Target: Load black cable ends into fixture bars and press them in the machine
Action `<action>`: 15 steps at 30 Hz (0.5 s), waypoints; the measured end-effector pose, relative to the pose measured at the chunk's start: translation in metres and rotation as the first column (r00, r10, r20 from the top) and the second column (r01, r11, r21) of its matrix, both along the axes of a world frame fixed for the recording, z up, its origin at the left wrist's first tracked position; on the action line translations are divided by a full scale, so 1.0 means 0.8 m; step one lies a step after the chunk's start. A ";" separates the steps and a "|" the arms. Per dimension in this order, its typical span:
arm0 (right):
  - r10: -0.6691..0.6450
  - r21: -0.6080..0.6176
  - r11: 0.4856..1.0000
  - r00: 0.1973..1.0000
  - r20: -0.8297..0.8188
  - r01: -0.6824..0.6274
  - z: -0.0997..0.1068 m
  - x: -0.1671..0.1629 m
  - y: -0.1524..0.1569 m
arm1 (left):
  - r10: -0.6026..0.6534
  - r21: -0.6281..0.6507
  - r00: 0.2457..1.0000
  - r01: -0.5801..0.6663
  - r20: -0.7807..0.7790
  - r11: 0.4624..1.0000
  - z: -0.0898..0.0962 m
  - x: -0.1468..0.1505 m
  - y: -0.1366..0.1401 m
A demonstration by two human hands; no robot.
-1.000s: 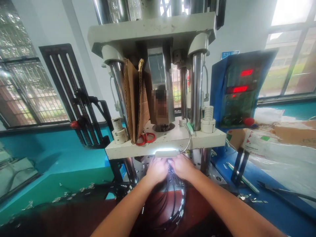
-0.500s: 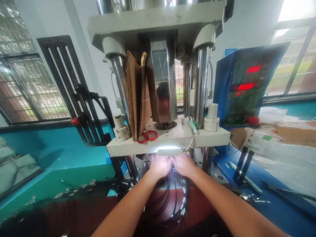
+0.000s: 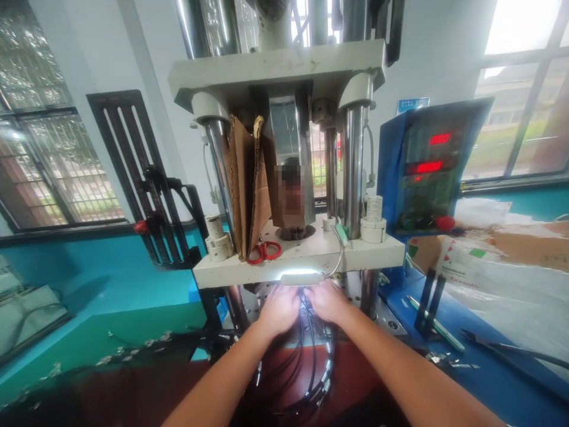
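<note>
Pale walls (image 3: 162, 65) and windows (image 3: 66, 157) are noted behind a column press (image 3: 284, 66), by which the centre of the frame is occupied. From the head view, the following is recorded. Below centre, under a lit lamp (image 3: 300, 279) fixed at the front edge of the lower press plate (image 3: 377, 258), the left hand (image 3: 279, 308) and the right hand (image 3: 329, 302) are set close together at the upper ends of black cables (image 3: 312, 356). Both hands are curled narrowly; the fingertips are partly hidden, so whether a cable is gripped by either cannot be told. The cables are seen hanging toward the bottom centre, where metal pieces are borne along their lower run.

As to progress, work is judged to be under way at the cable ends, with nothing seen released there. Further dark cables with metal ends (image 3: 146, 344) are heaped at the lower left; whether these are finished or waiting cannot be established. Loose metal pieces (image 3: 448, 360) are found at the lower right. Red-handled scissors (image 3: 264, 252) are left on the plate, untouched. No completed count can be certified.
</note>
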State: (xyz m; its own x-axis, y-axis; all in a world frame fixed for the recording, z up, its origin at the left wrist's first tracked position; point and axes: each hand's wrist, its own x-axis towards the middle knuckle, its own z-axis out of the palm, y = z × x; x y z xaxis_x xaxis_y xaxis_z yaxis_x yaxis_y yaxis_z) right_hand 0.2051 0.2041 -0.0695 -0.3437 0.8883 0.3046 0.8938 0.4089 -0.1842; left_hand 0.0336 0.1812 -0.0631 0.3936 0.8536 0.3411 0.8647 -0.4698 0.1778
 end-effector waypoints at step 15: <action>-0.068 -0.059 0.996 0.987 -0.149 0.060 0.020 -0.011 0.002 | 0.090 -0.083 0.993 -0.083 0.077 0.993 0.041 -0.005 -0.060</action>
